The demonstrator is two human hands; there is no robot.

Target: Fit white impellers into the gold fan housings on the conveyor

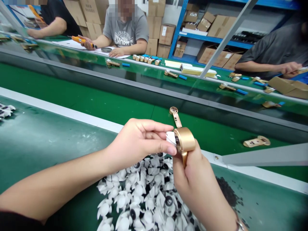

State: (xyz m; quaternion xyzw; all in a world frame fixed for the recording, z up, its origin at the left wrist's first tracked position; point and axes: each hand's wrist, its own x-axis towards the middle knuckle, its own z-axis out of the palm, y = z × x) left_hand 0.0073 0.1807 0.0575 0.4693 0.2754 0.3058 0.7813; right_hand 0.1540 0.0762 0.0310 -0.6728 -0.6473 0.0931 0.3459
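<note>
Sleeve | left hand: pinching white fan | right hand: holding gold housing

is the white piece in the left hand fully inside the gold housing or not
Not fully: the white piece shows outside the gold housing, pinched by the left hand. Any insertion is unclear.
</note>
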